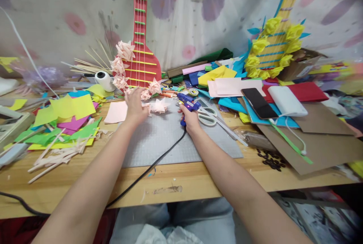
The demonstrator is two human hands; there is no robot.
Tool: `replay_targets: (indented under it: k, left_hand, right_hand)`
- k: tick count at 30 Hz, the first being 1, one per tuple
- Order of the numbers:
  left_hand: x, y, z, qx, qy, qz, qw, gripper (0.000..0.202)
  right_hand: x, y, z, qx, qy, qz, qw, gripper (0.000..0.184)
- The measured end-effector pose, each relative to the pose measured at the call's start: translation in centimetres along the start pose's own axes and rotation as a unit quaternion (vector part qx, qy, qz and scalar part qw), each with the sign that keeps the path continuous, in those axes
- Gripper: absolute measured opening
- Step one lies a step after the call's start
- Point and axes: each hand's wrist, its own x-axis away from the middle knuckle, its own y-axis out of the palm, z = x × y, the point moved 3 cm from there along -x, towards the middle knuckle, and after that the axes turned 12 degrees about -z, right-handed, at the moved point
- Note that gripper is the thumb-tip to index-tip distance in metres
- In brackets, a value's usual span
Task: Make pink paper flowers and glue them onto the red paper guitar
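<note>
My right hand (190, 117) is wrapped round the handle of a blue hot glue gun (188, 102), its nozzle turned to the far left, above the grey cutting mat (181, 147). My left hand (135, 106) reaches to the foot of a red paper lute (143, 62), fingers apart, close by its pale pink paper flowers (120, 64). Whether the fingertips touch a flower there I cannot tell. Beside this hand, a loose pink paper flower (159, 106) lies on the mat. Scissors (208, 117) rest just right of the glue gun.
A yellow paper lute (273, 45) with yellow flowers leans at the right. Coloured paper sheets (66, 111) and paper strips lie left. A phone (259, 103) and white power bank (287, 100) sit on cardboard (320, 145). The glue gun's black cord (153, 166) crosses the table edge.
</note>
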Motion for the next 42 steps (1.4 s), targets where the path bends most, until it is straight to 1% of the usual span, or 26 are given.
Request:
replay_targets:
  k: [2,3,4,6,8,9,11,13,17,21,25,28,30,32,34,36,38,42]
  left_hand:
    - [1.3,-1.8,-1.9,0.002,-0.074,0.066,0.995,0.055]
    - [2.0,-2.4,-3.0,0.0,-0.115,0.076,0.99,0.048]
    - [2.6,-2.8,-4.0,-0.005,-0.145,0.061,0.988,0.041]
    - [3.8,-3.0,-5.7,-0.021,-0.184,0.007,0.983,0.03]
    - [4.7,-2.8,-6.8,-0.05,-0.2,-0.047,0.977,0.021]
    - [5.1,-2.7,-7.0,-0.065,-0.2,-0.069,0.975,0.02]
    - [5.5,-2.4,-7.1,-0.092,-0.194,-0.097,0.972,0.023]
    - [5.8,-2.1,-7.2,-0.106,-0.196,-0.108,0.969,0.024]
    - [5.9,-1.6,-7.3,-0.098,-0.209,-0.137,0.963,0.024]
    - [5.9,-1.4,-7.1,-0.073,-0.22,-0.129,0.964,0.02]
    - [6.0,-1.4,-6.6,-0.02,-0.246,-0.124,0.961,0.015]
    - [6.1,-1.6,-6.7,0.006,-0.252,-0.108,0.962,0.014]
    - [6.2,-1.7,-7.0,0.002,-0.24,-0.1,0.966,0.015]
    - [6.1,-1.8,-7.3,-0.016,-0.209,-0.099,0.973,0.02]
    - [6.1,-1.9,-7.4,-0.047,-0.172,-0.108,0.978,0.024]
    - [6.1,-1.9,-7.4,-0.069,-0.146,-0.126,0.979,0.023]
    - [6.2,-1.8,-7.3,-0.066,-0.137,-0.142,0.978,0.022]
    - [6.3,-1.7,-7.2,-0.04,-0.149,-0.144,0.978,0.022]
  right_hand:
    - [0.0,0.0,0.0,0.003,0.001,-0.001,1.0,0.019]
    - [0.0,0.0,0.0,0.007,-0.001,-0.002,1.0,0.019]
    - [0.0,0.0,0.0,0.012,-0.002,-0.004,1.0,0.018]
    - [0.0,0.0,0.1,0.026,-0.004,-0.004,1.0,0.018]
    - [0.0,0.0,0.2,0.033,-0.002,0.0,0.999,0.019]
    - [0.0,0.0,0.2,0.033,0.0,0.003,0.999,0.02]
    - [0.0,0.0,0.3,0.032,0.004,0.007,0.999,0.021]
    - [0.0,0.0,0.3,0.034,0.004,0.007,0.999,0.021]
    - [0.2,0.1,0.0,0.034,-0.003,0.002,0.999,0.018]
    - [0.3,0.1,-0.1,0.035,-0.006,0.002,0.999,0.017]
    - [0.3,0.1,-0.1,0.043,-0.003,-0.002,0.999,0.02]
    - [0.4,0.1,-0.2,0.037,-0.007,0.0,0.999,0.019]
    - [0.4,0.1,-0.2,0.034,-0.008,0.001,0.999,0.018]
    - [0.4,0.1,-0.2,0.034,-0.006,0.002,0.999,0.018]
    - [0.4,0.1,-0.2,0.032,-0.005,0.002,0.999,0.018]
    - [0.3,0.1,-0.1,0.029,-0.008,0.002,1.0,0.018]
    - [0.3,0.1,0.0,0.029,-0.009,0.003,1.0,0.018]
    - [0.3,0.1,0.0,0.037,-0.003,0.012,0.999,0.019]
